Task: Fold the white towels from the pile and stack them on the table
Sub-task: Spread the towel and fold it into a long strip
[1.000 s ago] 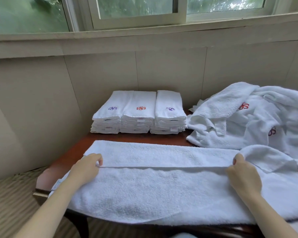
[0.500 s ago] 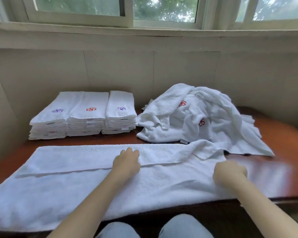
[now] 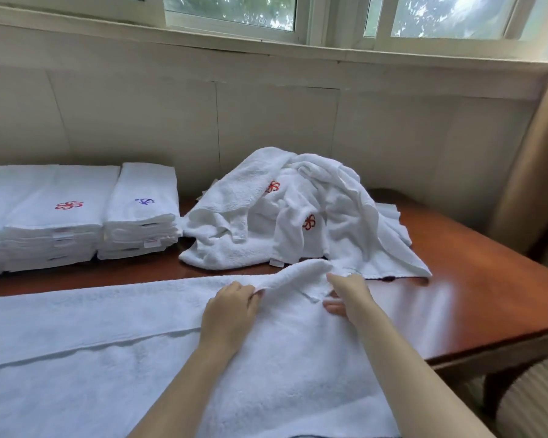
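White towel (image 3: 108,358) lies spread along the table's near edge, its far long side folded over toward the middle. At its right end the left hand (image 3: 231,311) pinches the raised fold with curled fingers. The right hand (image 3: 348,295) pinches the loose corner between thumb and fingers. Bare red-brown table (image 3: 456,295) shows toward the right edge. Just behind the hands a pile of unfolded towels (image 3: 298,216) sits mid-table. Stacks of folded towels (image 3: 76,222) stand beside it at the far left.
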